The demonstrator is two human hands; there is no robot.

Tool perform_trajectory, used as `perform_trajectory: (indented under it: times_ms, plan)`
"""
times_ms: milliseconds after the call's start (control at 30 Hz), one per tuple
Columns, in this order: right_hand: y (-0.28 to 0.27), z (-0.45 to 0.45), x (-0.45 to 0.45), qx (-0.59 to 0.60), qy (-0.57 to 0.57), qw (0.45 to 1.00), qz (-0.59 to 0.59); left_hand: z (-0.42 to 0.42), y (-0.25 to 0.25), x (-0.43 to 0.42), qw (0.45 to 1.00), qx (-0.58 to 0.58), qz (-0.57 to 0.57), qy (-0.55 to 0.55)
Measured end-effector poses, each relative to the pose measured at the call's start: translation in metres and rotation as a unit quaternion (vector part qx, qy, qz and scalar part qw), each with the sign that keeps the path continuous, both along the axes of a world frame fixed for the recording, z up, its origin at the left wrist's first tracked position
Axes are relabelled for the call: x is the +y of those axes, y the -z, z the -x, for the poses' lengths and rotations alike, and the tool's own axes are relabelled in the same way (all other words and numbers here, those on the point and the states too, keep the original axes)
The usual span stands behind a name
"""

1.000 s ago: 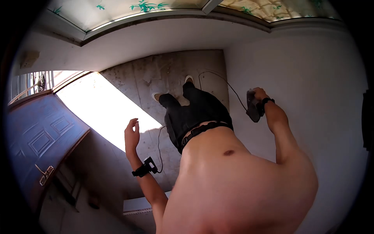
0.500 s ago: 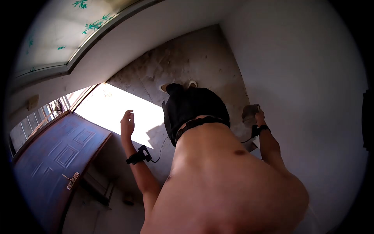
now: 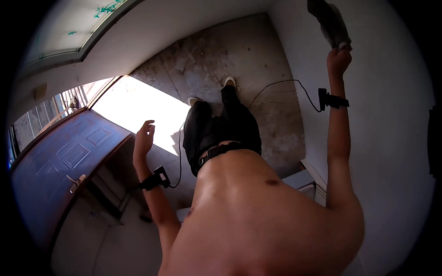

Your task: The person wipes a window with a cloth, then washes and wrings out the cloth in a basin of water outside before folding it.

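My right hand (image 3: 340,61) is raised at the upper right, its fingers closed round one end of a dark grey cloth (image 3: 332,25). The cloth lies along or just in front of the white wall; whether it touches the wall I cannot tell. Lower on the left, my left hand (image 3: 145,140) hangs in the air with loosely bent fingers slightly apart and nothing in them. Behind it is the sunlit patch of floor. Each wrist wears a black strap with a small device and a cable.
A blue panelled door (image 3: 69,156) with a metal handle (image 3: 77,183) stands ajar at the left. Sunlight falls on the stained concrete floor (image 3: 202,55). A window with green leaf patterns (image 3: 71,34) is at upper left. A grey box-like object (image 3: 299,180) stands beside me on the right.
My right hand has swung forward and up along the wall with the cloth, the arm now stretched out. My left hand has shifted slightly left. My legs are further apart.
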State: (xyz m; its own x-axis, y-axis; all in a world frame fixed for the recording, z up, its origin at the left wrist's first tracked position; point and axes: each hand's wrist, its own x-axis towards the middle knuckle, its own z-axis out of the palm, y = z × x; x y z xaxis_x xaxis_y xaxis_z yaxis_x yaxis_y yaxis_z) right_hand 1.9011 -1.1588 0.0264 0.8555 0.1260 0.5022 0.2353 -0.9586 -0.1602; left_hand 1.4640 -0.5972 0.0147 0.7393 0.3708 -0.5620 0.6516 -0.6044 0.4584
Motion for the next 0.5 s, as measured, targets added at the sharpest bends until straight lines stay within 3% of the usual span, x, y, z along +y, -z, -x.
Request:
perform_trajectory:
  times_ms: [33,67,100,133,167,200,233,267,300,333,400,500]
  plan:
    - [0.046,0.020,-0.006,0.072,-0.057,0.994,0.056,0.018,0.004,0.001,1.000,0.007,0.008,-0.017]
    - [0.098,0.045,-0.021,0.333,0.039,0.941,0.057,0.036,0.004,0.002,0.999,0.018,-0.021,-0.017]
    - [0.144,0.086,-0.043,0.438,0.094,0.892,-0.067,0.058,0.008,0.007,0.999,0.006,-0.021,-0.032]
    - [0.156,0.129,-0.060,0.505,0.117,0.847,-0.116,0.081,0.010,0.010,0.998,-0.006,-0.019,-0.052]
    - [0.202,0.165,-0.110,0.618,0.091,0.780,-0.044,0.110,0.009,0.011,0.997,-0.009,-0.022,-0.076]
    - [0.193,0.220,-0.113,0.673,0.168,0.716,-0.085,0.135,0.008,0.014,0.993,-0.023,-0.031,-0.114]
    - [0.182,0.268,-0.114,0.708,0.190,0.677,0.063,0.162,0.008,0.017,0.988,-0.036,-0.038,-0.146]
    - [0.217,0.314,-0.146,0.741,0.213,0.633,0.072,0.191,0.010,0.018,0.986,-0.044,-0.039,-0.157]
    - [0.228,0.357,-0.165,0.754,0.186,0.622,0.096,0.219,0.016,0.018,0.980,-0.028,-0.031,-0.193]
    - [0.252,0.401,-0.178,0.732,0.199,0.648,0.065,0.248,0.026,0.028,0.973,-0.011,-0.019,-0.229]
    - [0.197,0.441,-0.131,0.732,0.280,0.621,-0.001,0.301,0.041,0.025,0.969,0.016,0.003,-0.247]
    - [0.221,0.467,-0.121,0.692,0.301,0.638,-0.153,0.343,0.063,0.040,0.969,0.056,0.030,-0.240]
